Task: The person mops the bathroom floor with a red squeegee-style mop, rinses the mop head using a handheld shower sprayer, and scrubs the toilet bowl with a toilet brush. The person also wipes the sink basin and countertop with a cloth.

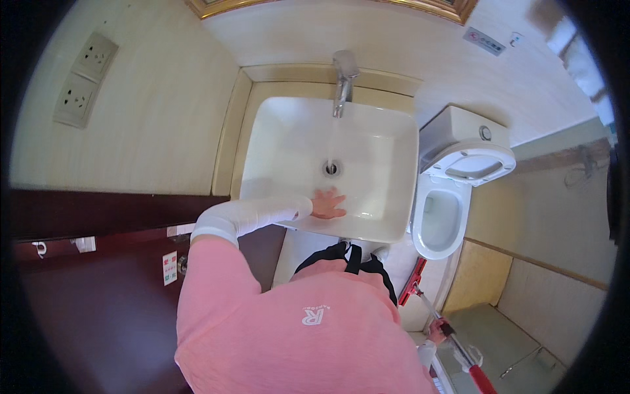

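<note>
My left hand (328, 204) is spread, fingers apart, in the front part of a white ceramic washbasin (290, 133); nothing is in its grip. A thin stream of water runs from the chrome faucet (342, 83) toward the drain (331, 169), just beyond my fingertips. Low on the right, my right hand (437, 331) is closed around the metal pole of a floor squeegee (430, 308). Its red head (413, 281) points down at the floor beside the toilet, and a red grip (481, 379) covers the pole's other end. Clear plastic hangs on the pole.
Right of the basin stands a white toilet (441, 216) with lid and seat raised. A dark red door (98, 305) is at my left. Wall sockets (84, 81) sit above it. A glass panel (551, 207) borders the right side, and a gilt frame (339, 4) hangs ahead.
</note>
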`<control>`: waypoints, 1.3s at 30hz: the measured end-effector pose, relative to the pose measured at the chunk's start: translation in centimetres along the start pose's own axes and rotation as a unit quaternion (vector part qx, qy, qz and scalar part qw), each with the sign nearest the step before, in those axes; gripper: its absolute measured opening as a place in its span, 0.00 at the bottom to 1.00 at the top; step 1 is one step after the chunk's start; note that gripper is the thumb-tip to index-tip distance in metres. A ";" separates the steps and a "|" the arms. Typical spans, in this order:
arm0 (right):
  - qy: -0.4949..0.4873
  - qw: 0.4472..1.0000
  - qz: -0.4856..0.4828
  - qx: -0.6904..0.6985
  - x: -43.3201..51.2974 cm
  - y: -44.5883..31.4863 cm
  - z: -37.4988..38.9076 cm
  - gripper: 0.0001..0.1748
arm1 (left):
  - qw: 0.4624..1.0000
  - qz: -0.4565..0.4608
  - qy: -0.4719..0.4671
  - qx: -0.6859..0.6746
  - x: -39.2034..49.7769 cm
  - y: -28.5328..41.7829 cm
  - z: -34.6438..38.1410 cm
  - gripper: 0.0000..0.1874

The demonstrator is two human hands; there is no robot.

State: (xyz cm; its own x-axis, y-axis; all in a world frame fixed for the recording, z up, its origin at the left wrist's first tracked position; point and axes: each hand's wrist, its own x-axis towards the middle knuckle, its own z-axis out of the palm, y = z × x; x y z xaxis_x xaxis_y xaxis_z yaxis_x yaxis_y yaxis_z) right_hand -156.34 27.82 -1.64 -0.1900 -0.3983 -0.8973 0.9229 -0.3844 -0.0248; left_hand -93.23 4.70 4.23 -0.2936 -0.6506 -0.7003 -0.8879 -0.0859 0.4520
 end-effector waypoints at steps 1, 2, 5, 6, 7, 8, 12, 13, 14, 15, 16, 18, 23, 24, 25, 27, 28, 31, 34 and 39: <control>0.010 0.999 -0.038 -0.022 -1.2 0.2 0.2 0.27 | 0.994 0.074 0.055 -0.062 0.2 1.8 -1.8 0.32; 0.006 0.996 -0.062 -0.057 0.6 -1.6 -0.4 0.23 | 0.976 0.146 0.106 -0.125 0.2 3.5 -3.6 0.30; -0.063 0.996 -0.036 -0.058 -0.6 0.0 0.5 0.16 | 0.870 0.342 0.354 -0.039 -1.3 8.8 -11.1 0.19; -0.091 0.972 -0.114 -0.185 -0.1 -3.8 -1.9 0.16 | 0.800 0.424 0.420 0.061 -0.9 10.2 -15.3 0.18; -0.070 0.990 -0.041 -0.120 -2.1 2.2 1.5 0.18 | 0.723 0.428 0.511 0.180 -1.9 9.3 -18.6 0.17; -0.071 0.995 -0.053 -0.052 -1.9 -0.7 0.3 0.21 | 0.737 0.398 0.523 0.158 -0.9 8.8 -22.1 0.22; -0.044 0.994 -0.094 -0.039 -1.7 1.2 1.2 0.17 | 0.842 0.221 0.492 0.000 -1.6 7.1 -31.3 0.22; -0.014 0.999 -0.034 0.030 -2.2 1.6 2.0 0.18 | 0.861 0.207 0.460 0.065 -0.6 5.9 -32.4 0.22; -0.016 0.999 -0.029 0.022 -2.5 2.3 2.3 0.20 | 0.875 0.188 0.427 0.132 0.6 4.2 -32.9 0.23; -0.015 0.999 -0.034 0.016 -3.5 2.6 1.9 0.22 | 0.885 0.174 0.385 0.194 1.4 4.9 -32.4 0.23; -0.014 0.999 -0.038 0.009 -4.0 2.5 1.6 0.24 | 0.867 0.119 0.423 0.236 2.2 5.6 -31.5 0.23; -0.125 0.971 -0.143 -0.146 -1.0 -1.3 -1.5 0.26 | 0.818 0.019 0.485 0.311 3.8 7.1 -28.5 0.24; -0.042 0.995 -0.083 -0.022 -1.5 -0.1 0.1 0.21 | 0.741 0.024 0.610 0.279 5.7 3.9 -26.1 0.26; -0.038 0.997 -0.066 -0.001 -1.0 -0.4 0.6 0.22 | 0.727 0.028 0.628 0.275 5.6 4.0 -25.9 0.26; -0.035 0.998 -0.049 0.019 -0.6 -0.5 0.9 0.23 | 0.723 0.046 0.636 0.267 5.3 4.0 -25.3 0.26; -0.037 0.997 -0.062 0.025 0.2 -0.8 1.0 0.23 | 0.710 0.079 0.655 0.249 4.3 4.0 -23.6 0.27; -0.039 0.995 -0.091 0.013 0.6 -1.3 0.9 0.22 | 0.707 0.084 0.655 0.251 3.5 4.7 -22.0 0.27; -0.068 0.993 -0.094 -0.018 2.3 -2.7 1.5 0.19 | 0.719 0.130 0.645 0.223 0.6 6.0 -16.7 0.27; -0.089 0.993 -0.078 -0.030 3.3 -3.5 0.2 0.14 | 0.856 0.125 0.502 -0.015 -2.8 3.8 -10.8 0.23; -0.109 0.976 -0.150 -0.117 3.6 -3.1 -0.4 0.13 | 0.742 0.057 0.647 0.164 -13.0 -2.1 -4.0 0.18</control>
State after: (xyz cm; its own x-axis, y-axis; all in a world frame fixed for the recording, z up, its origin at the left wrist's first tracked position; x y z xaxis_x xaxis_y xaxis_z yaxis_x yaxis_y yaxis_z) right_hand -159.79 27.91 -4.99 -0.5068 -0.4752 -0.7193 0.8610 -0.3204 -0.3950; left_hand -86.12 10.36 14.56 0.0257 -0.8376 0.5457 -0.9842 0.0746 0.1608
